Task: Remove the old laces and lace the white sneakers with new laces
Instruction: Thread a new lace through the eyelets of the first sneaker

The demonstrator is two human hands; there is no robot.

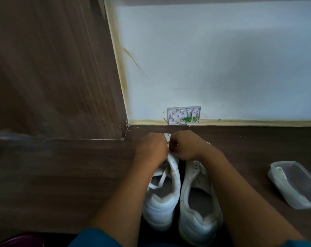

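Two white sneakers stand side by side on the brown floor, heels toward me. The left sneaker has a white lace trailing loosely across its opening. The right sneaker shows bare eyelets along its edge. My left hand and my right hand sit close together over the toe end of the left sneaker, fingers curled. Both seem to pinch the lace near the front eyelets, though the fingertips are hidden.
A clear plastic container with something white inside lies on the floor to the right. A white wall box with a green connector sits at the foot of the pale wall. A wooden panel rises at the left.
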